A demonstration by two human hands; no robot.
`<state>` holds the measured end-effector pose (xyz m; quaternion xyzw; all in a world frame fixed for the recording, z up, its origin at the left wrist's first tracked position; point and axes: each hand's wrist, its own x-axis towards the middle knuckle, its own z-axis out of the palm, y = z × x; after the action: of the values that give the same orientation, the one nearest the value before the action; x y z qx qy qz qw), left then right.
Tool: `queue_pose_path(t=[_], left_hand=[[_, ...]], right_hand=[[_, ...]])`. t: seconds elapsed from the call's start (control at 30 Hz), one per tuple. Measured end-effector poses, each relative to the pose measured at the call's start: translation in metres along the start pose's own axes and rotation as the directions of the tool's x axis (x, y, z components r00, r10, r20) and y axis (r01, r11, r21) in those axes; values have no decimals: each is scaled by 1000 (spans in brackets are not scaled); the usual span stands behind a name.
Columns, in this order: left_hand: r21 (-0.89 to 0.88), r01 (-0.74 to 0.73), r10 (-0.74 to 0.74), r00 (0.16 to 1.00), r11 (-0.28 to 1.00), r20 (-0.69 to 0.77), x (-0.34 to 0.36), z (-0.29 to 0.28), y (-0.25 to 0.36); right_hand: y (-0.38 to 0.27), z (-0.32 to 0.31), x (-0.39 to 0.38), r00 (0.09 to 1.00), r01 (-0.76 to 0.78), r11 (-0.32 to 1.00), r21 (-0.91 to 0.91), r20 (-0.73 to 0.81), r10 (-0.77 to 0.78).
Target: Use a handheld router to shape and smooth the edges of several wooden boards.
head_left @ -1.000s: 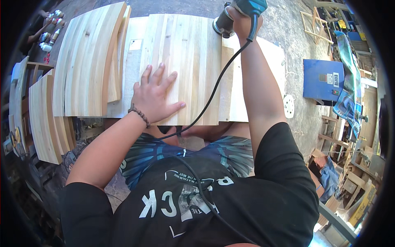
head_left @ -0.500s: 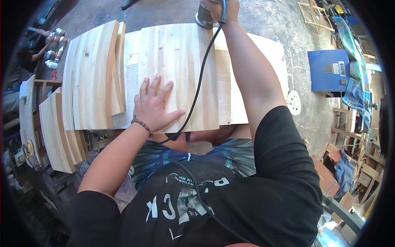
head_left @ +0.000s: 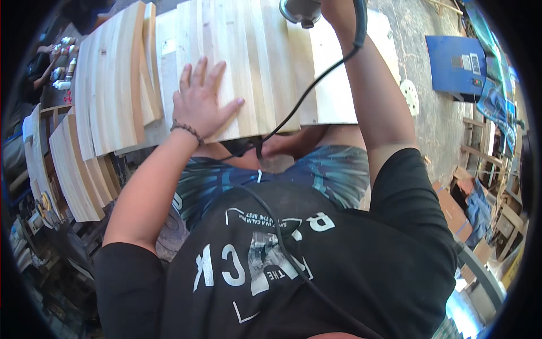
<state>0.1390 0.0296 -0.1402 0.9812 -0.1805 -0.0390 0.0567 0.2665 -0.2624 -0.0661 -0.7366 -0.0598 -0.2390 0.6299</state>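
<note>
My left hand, a beaded bracelet on its wrist, lies flat with fingers spread on a pale wooden panel made of joined strips. At the top edge of the view, my right hand grips a corded power sander, partly cut off by the frame. The sander is over the panel's right edge; whether it touches the wood I cannot tell. Its black cord sags across the panel and down over my shirt. Under the panel is a white board.
More wooden panels are stacked to the left, others lower down. A perforated sanding disc is at the board's right side. A blue box stands on the floor at right. Another person's hands are near bottles at far left.
The sander has moved right and nearer, from the panel's far end to over its right edge. My left hand stays flat on the panel. The whole view has shifted.
</note>
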Motion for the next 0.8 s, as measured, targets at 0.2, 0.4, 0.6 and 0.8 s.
queue_pose_path(t=[0.2, 0.4, 0.6, 0.8], left_hand=[[33, -3, 5, 999, 999, -45, 1, 4, 2], [57, -4, 9, 996, 998, -88, -1, 8, -1], [45, -4, 9, 994, 999, -106, 2, 10, -2], [68, 6, 1, 995, 998, -98, 2, 10, -1]], right_hand=[[-14, -28, -90, 884, -237, 971, 23, 419, 206], [2, -48, -144, 960, 210, 859, -466, 264, -91], [-3, -46, -165, 983, 148, 866, -478, 166, -77], [-2, -35, -173, 991, 114, 892, -437, 111, -72]])
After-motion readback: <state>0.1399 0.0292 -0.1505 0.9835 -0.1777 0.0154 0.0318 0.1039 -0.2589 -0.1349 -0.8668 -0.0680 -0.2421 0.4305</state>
